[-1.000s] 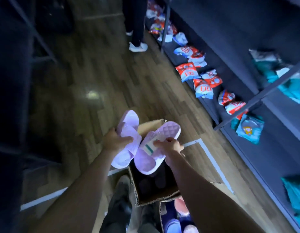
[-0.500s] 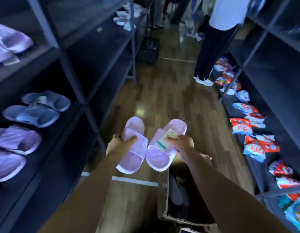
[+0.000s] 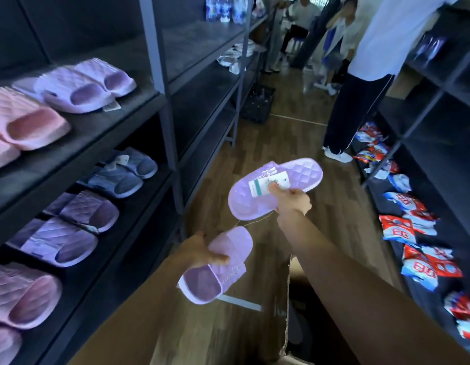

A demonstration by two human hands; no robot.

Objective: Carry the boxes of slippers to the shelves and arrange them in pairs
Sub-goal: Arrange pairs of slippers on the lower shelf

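Against the aisle's left side stands the dark shelving rack (image 3: 160, 101). Its boards already carry shelved pairs (image 3: 83, 85): pink and lilac above, grey-blue and lilac below, each 2 laid side by side as the task asks. Well to the right of the rack, a person in dark trousers (image 3: 355, 109) stands in the aisle, and red-and-blue packets (image 3: 402, 225) lie on the opposite shelves. Their large red characters are too blurred to read.

Just right of the rack's lowest boards, an open cardboard box (image 3: 299, 270) sits on the floor, partly hidden by the right forearm.

Above it, off the rack's lower shelves, 2 lilac slippers are in the air. The left hand (image 3: 202, 252) has its fingers clenched round the strap of the lower lilac slipper (image 3: 215, 270). The right hand (image 3: 293, 202), farther from the rack, holds the upper lilac slipper (image 3: 276, 188) by its edge, thumb pressing a paper tag (image 3: 257, 185). A thin string (image 3: 255, 222) runs taut between the 2, so they look pulled apart only as far as it allows, probably to be set down as 1 pair.

The tag has a teal stripe and small print, and the strap a small emblem. Neither is legible.
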